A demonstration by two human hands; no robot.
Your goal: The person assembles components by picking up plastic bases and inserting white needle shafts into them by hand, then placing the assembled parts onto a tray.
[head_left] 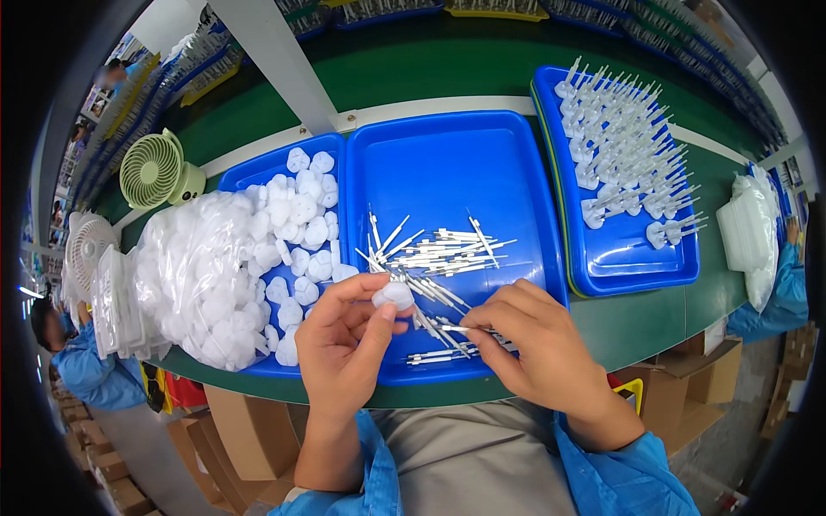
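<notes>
Between the thumb and fingers of my left hand is a round white plastic cap, held over the near left part of the middle blue tray. My right hand pinches a thin white-and-metal rod at the tray's near side. Loose rods of the same kind lie in a heap in this tray, beyond and between both hands. To the left, a blue tray carries many loose white caps and a clear plastic bag full of them.
At the right, stacked trays hold rows of caps with upright rods. A green fan stands at the far left, and a white bag at the far right. Cardboard boxes sit below the green table. Other people work at both sides.
</notes>
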